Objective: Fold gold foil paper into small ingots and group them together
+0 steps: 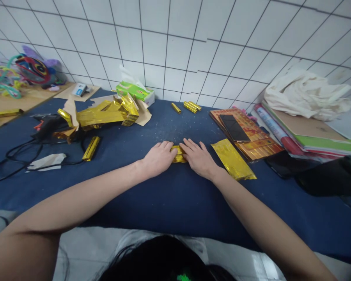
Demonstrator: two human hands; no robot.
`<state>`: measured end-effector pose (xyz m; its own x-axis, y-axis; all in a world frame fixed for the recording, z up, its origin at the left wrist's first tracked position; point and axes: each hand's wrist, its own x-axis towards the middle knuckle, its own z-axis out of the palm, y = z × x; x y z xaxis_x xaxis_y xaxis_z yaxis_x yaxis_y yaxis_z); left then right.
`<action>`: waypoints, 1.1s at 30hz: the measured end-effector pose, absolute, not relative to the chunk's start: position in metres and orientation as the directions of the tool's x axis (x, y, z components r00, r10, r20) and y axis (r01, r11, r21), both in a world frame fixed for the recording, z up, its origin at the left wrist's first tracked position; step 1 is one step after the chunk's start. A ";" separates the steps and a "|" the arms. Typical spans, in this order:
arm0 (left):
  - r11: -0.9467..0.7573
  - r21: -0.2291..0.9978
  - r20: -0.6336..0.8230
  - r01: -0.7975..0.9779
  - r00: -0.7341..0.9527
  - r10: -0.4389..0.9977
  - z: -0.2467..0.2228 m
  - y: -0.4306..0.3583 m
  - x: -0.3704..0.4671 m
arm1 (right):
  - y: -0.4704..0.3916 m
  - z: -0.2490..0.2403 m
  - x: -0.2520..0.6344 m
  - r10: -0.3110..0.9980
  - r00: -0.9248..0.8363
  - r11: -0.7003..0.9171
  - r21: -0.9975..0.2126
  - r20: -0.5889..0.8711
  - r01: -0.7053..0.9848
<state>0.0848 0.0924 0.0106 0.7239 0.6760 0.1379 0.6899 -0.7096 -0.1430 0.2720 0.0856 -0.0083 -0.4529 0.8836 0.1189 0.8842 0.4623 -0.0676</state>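
Both palms press down on a small folded gold foil paper [178,154] in the middle of the dark blue table [163,195]. My left hand [158,158] covers its left end with fingers flat. Over the right end lies my right hand [199,158], fingers spread forward. A flat gold foil sheet [233,159] lies just right of my right hand. Three finished gold foil rolls [187,106] rest at the far edge by the wall.
A heap of crumpled gold foil [105,113] and a green tissue box [134,91] sit at the back left. A glue gun [48,124] with black cable and one gold roll [91,148] lie left. A phone [234,127] rests on a paper stack; books and cloth [304,95] right.
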 end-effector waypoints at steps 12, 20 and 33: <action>-0.669 -0.174 0.133 0.723 0.690 0.711 0.013 0.087 0.088 | 0.105 0.007 0.293 0.992 0.125 -0.112 -0.560 -0.016 0.821; -0.595 -0.103 0.103 0.797 0.603 0.791 0.022 0.069 0.095 | 0.129 0.002 0.290 0.999 -0.045 0.018 -0.646 -0.025 0.763; -0.800 -0.067 0.153 0.596 0.798 0.582 0.007 0.065 0.077 | 0.155 0.008 0.274 0.957 -0.288 0.260 -0.496 0.020 0.829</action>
